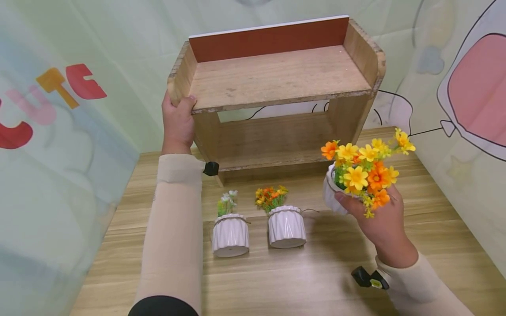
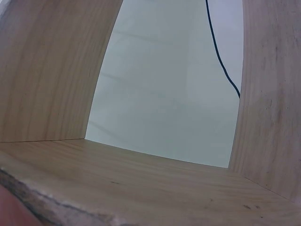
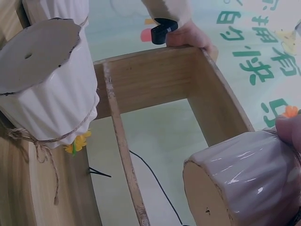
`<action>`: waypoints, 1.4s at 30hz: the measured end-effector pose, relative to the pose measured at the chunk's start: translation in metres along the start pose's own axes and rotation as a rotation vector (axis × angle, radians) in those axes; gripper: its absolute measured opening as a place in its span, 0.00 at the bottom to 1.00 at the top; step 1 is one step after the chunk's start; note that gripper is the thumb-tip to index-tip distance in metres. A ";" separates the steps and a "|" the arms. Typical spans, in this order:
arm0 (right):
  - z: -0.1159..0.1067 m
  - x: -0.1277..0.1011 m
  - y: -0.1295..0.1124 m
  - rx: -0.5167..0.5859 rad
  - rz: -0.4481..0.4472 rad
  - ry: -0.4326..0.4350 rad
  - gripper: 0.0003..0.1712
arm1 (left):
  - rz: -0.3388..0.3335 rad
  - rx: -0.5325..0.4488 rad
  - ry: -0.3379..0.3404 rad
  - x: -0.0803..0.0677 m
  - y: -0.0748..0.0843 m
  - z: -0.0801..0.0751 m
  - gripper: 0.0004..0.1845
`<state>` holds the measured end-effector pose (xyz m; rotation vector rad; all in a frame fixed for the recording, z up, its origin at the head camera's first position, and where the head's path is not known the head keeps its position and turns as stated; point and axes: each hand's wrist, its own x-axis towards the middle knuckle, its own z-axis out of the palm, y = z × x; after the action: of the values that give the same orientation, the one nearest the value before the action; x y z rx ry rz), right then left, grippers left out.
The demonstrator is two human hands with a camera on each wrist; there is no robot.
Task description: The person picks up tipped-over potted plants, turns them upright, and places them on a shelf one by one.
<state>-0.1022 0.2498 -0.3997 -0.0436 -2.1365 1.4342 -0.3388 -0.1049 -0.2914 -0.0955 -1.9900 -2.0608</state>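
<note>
My left hand (image 1: 178, 125) grips the left end of a wooden two-tier shelf (image 1: 276, 83), its thumb over the upper board's front corner. In my right hand (image 1: 383, 224) is a white ribbed flowerpot (image 1: 331, 197) with yellow and orange artificial flowers (image 1: 357, 175), held above the table to the right. The same pot (image 3: 244, 181) shows its flat base in the right wrist view. Two more white pots appear to lie on their sides before the shelf: one with small white flowers (image 1: 231, 237), one with orange flowers (image 1: 286, 228). The left wrist view looks into the shelf.
The wood-grain table (image 1: 316, 276) reaches back beneath the shelf. A printed cloth backdrop (image 1: 106, 48) hangs behind and at both sides. Twine (image 3: 56, 179) dangles from one lying pot. The shelf's upper back edge carries a reddish-brown panel (image 1: 272, 39).
</note>
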 end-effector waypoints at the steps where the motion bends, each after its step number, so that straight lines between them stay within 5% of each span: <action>1: 0.000 0.000 0.000 0.006 0.002 0.002 0.41 | -0.002 0.004 0.001 0.000 0.000 0.000 0.34; 42: 0.000 0.009 -0.014 -0.001 0.000 0.019 0.42 | -0.003 -0.002 -0.008 0.001 -0.001 -0.001 0.35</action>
<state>-0.1060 0.2467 -0.3840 -0.0565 -2.1218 1.4276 -0.3396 -0.1058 -0.2920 -0.1016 -1.9936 -2.0680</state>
